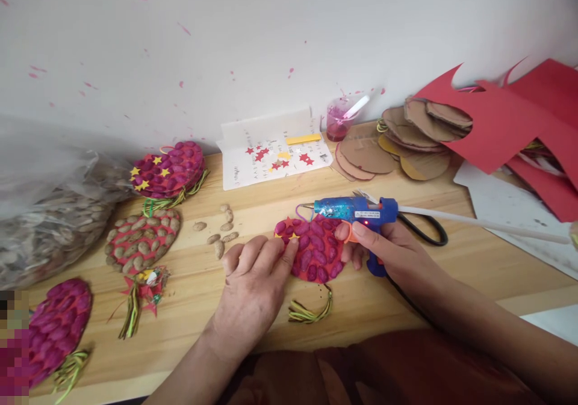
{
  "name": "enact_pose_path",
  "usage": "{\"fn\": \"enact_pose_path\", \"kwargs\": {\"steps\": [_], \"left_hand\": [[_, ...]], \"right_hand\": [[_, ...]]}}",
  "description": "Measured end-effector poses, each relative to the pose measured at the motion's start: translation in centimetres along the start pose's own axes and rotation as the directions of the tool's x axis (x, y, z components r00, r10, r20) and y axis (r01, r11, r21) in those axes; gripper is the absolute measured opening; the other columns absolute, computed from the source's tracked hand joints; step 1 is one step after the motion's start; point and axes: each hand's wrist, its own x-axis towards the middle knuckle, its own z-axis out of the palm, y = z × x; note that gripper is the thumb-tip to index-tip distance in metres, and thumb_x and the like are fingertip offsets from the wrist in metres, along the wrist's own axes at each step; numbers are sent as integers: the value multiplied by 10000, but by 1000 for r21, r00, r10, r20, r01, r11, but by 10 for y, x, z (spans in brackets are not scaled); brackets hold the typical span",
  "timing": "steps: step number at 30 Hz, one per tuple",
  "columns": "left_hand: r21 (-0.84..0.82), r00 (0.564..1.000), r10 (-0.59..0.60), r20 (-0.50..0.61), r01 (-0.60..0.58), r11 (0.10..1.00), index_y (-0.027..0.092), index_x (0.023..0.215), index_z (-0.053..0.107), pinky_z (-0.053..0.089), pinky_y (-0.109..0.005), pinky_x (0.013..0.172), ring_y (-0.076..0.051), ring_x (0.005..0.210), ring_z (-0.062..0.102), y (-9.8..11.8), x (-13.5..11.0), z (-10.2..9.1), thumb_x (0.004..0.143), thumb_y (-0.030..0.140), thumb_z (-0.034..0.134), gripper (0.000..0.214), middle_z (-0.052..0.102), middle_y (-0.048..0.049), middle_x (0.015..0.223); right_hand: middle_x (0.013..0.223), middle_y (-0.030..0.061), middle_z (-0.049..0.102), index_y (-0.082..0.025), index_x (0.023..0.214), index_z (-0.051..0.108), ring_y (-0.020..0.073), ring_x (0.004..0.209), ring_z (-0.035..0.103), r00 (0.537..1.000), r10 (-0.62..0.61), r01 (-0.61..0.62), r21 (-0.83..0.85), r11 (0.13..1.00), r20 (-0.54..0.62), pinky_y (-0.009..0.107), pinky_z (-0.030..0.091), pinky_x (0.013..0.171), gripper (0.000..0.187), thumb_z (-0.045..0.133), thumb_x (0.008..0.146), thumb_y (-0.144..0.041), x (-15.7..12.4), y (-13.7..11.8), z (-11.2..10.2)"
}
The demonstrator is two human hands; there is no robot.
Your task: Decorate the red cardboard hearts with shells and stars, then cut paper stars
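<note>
My right hand (383,248) grips a blue hot glue gun (356,209) with a white glue stick out the back, its nozzle pointing left over a red disc covered in pink-painted peanut shells (313,251). My left hand (255,278) lies on the wooden table (474,254), fingers stretched, with a fingertip pressing the disc's left edge by small stars. A green and yellow tassel (309,313) hangs from the disc's lower rim.
Finished shell discs lie at left (169,169), (142,236), (56,327). A plastic bag of peanut shells (49,212) sits far left. Loose peanuts (221,236), a paper with star stickers (271,152), a pink cup (338,119), cardboard circles (406,140) and red paper sheets (510,122) lie behind.
</note>
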Motion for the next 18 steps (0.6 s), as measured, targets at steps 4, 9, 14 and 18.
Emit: {"fn": "enact_pose_path", "kwargs": {"steps": [4,9,14,18], "left_hand": [[18,994,-28,-107,30,999,221,1274,650,351,-402,903,-249,1054,526,0,1,0,870,74,618,431,703,-72,1075],[-24,978,-101,-183,98,995,255,1211,679,356,-399,854,-243,1000,550,1,4,0,852,66,638,408,727,-53,1052],[-73,989,12,-146,-23,997,213,1296,576,336,-409,930,-249,1128,561,1,2,2,859,8,591,483,718,-35,1231],[-78,987,42,-157,-55,995,196,1170,582,320,-410,960,-250,1175,566,1,-1,6,851,-13,588,381,715,-33,1253]], "right_hand": [[686,38,693,-164,873,674,130,584,602,1000,2,-2,10,1000,5,246,486,581,369,631,904,-529,0,0,0],[677,38,689,-159,880,678,129,589,601,1000,8,-8,21,1000,0,241,483,582,386,635,897,-542,-1,0,-1],[685,36,694,-165,894,682,131,593,605,1000,4,-4,9,1000,12,247,484,591,392,626,900,-553,-1,1,-3],[684,31,691,-162,901,680,125,589,595,1000,6,-6,11,1000,8,246,476,596,387,626,903,-545,0,2,-3]]}}
